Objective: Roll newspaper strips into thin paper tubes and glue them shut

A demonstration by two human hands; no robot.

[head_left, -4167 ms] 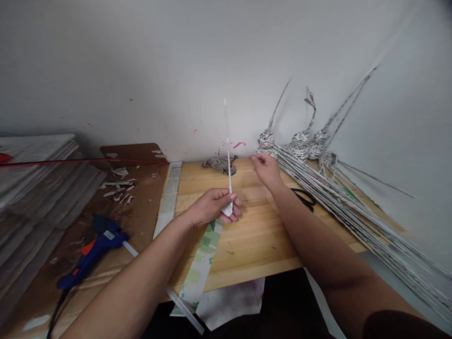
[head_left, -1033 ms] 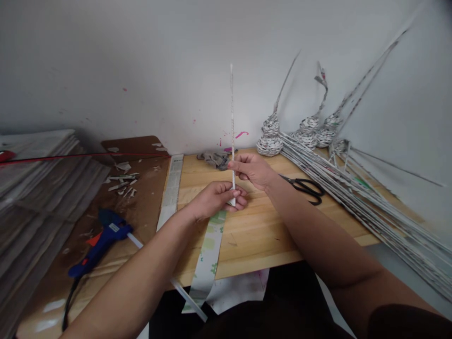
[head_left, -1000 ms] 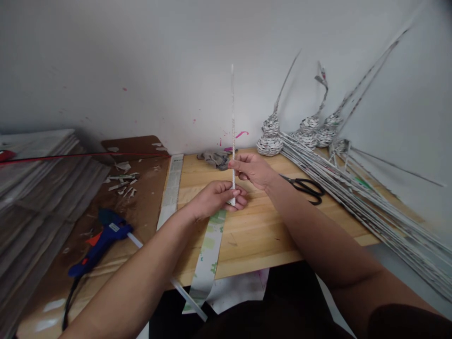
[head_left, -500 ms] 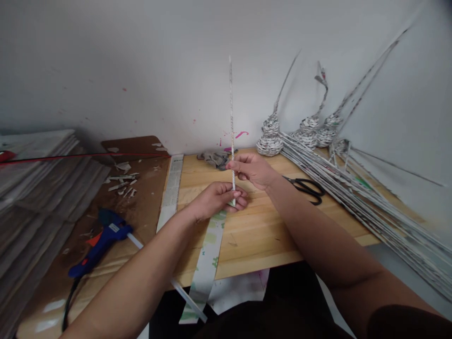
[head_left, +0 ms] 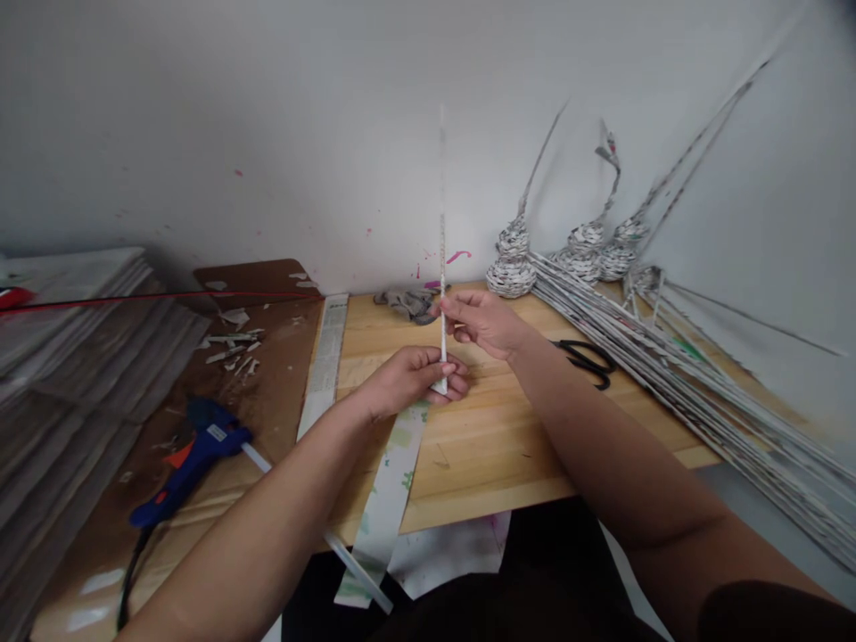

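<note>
A thin rolled newspaper tube (head_left: 442,241) stands upright between my hands, its upper end blurred against the wall. My left hand (head_left: 424,374) pinches its lower end, where a patterned paper strip (head_left: 391,490) runs from under the fingers down past the table's front edge. Just above, my right hand (head_left: 478,319) holds the tube between thumb and fingertips. A crumpled grey cloth (head_left: 407,303) lies behind the hands, and black-handled scissors (head_left: 588,357) rest to the right, partly behind my right forearm.
A blue glue gun (head_left: 193,464) with a glue stick lies on brown board at left, near paper scraps (head_left: 234,348) and a newspaper stack (head_left: 73,383). Woven paper gourd shapes (head_left: 512,263) stand along the wall. A bundle of paper tubes (head_left: 642,357) crosses the right side.
The tube has shifted slightly right, and its top is now blurred. My right hand has moved a little to the right. The patterned strip's lower end has swung slightly left.
</note>
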